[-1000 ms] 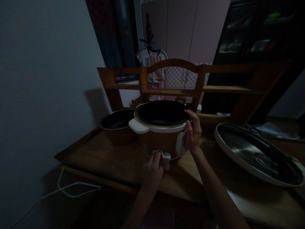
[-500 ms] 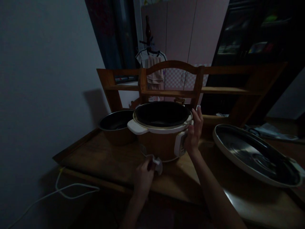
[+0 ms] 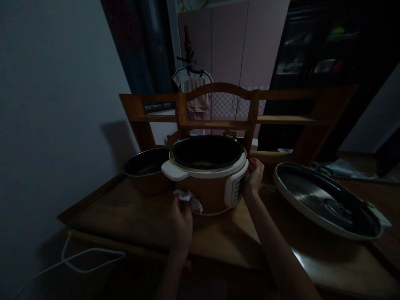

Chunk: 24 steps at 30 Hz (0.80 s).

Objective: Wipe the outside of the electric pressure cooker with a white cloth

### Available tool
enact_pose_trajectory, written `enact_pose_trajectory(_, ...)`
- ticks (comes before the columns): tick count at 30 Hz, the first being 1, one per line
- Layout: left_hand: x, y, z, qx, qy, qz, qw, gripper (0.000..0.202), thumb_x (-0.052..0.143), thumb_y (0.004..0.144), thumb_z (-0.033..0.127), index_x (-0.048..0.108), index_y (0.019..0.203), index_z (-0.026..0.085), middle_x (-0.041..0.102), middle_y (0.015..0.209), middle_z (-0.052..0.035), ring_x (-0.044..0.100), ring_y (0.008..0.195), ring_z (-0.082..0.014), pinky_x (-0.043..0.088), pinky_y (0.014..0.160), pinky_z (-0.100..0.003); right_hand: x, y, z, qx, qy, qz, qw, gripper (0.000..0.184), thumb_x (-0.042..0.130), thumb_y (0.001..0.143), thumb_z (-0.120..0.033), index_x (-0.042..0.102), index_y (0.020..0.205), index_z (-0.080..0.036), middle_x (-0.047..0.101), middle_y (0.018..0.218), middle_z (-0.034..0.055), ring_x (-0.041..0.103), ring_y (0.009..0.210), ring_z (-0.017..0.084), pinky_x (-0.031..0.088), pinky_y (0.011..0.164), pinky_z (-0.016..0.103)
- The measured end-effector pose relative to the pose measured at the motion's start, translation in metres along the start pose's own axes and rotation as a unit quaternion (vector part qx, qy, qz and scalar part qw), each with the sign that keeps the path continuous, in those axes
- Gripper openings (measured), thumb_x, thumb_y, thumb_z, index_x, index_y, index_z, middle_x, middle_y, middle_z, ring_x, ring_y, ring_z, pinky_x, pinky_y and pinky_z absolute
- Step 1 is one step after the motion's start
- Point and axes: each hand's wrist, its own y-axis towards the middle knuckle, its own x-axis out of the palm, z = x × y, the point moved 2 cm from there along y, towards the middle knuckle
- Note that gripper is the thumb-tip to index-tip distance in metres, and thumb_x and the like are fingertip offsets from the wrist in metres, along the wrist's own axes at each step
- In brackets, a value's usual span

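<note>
An orange and white rice cooker (image 3: pixel 215 193) stands open on the wooden table (image 3: pixel 134 208), its dark inner pot showing. My left hand (image 3: pixel 181 221) is closed on a small white cloth (image 3: pixel 189 198) and presses it against the cooker's lower left side. Round the cooker's right handle, beside the white control panel (image 3: pixel 236 189), curls my right hand (image 3: pixel 254 177). The room is dim.
A dark metal pot (image 3: pixel 145 171) sits left of the cooker. The cooker's large round lid (image 3: pixel 325 200) lies upturned on the right. A wooden shelf rack (image 3: pixel 218 118) stands behind, and a white cable (image 3: pixel 78 262) hangs below the table's left edge.
My left hand has carried the cloth from the cooker's front base to its left side. My right hand has slid down from the rim to the right handle. The view shifted right.
</note>
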Motion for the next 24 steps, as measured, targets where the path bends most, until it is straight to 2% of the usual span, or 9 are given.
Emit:
enact_pose_trajectory(3,0.002,-0.007,0.000,0.034,0.016,-0.017,0.999,0.034,0.056,0.094,0.039,0.063,0.117,0.015,0.074,0.112,-0.0184,0.073,0.102,-0.0286,0.056,0.087,-0.039,0.002,-0.002,-0.009,0.011,-0.003,-0.005,1.000,0.037,0.043,0.091,-0.057,0.057,0.104,-0.025,0.064,0.110,0.0035,0.066,0.102,0.020,0.053,0.088,0.038)
enact_pose_trajectory(8,-0.004,-0.005,0.018,0.146,0.092,-0.049,0.984,0.009,0.056,0.095,0.029,0.061,0.095,0.021,0.070,0.087,-0.0068,0.070,0.080,-0.0222,0.051,0.073,-0.031,-0.002,0.001,-0.014,0.004,-0.039,-0.003,0.999,0.030,0.048,0.087,-0.048,0.060,0.095,-0.022,0.066,0.098,0.0030,0.065,0.091,0.019,0.051,0.082,0.035)
enact_pose_trajectory(15,-0.007,0.016,0.058,0.219,0.095,-0.014,0.971,0.008,0.054,0.098,0.027,0.056,0.091,0.023,0.064,0.085,-0.0035,0.066,0.082,-0.0202,0.046,0.074,-0.029,-0.009,0.002,0.000,-0.013,-0.102,0.018,0.995,0.021,0.052,0.081,-0.041,0.061,0.081,-0.022,0.061,0.081,-0.0016,0.055,0.078,0.018,0.044,0.078,0.032)
enact_pose_trajectory(21,0.013,0.013,0.102,0.353,0.132,-0.045,0.925,0.013,0.051,0.102,0.028,0.058,0.092,0.021,0.066,0.083,-0.0047,0.066,0.079,-0.0189,0.042,0.070,-0.028,-0.008,0.001,-0.001,-0.015,-0.116,0.013,0.993,0.021,0.053,0.079,-0.038,0.065,0.080,-0.021,0.064,0.081,-0.0010,0.055,0.079,0.018,0.042,0.078,0.031)
enact_pose_trajectory(24,0.020,0.010,0.113,0.360,0.166,-0.030,0.918,0.015,0.052,0.102,0.029,0.059,0.093,0.021,0.068,0.080,-0.0049,0.068,0.075,-0.0187,0.039,0.065,-0.029,-0.009,0.001,0.000,-0.013,-0.118,0.010,0.993,0.022,0.053,0.080,-0.039,0.065,0.080,-0.021,0.065,0.081,-0.0009,0.055,0.078,0.018,0.043,0.077,0.031)
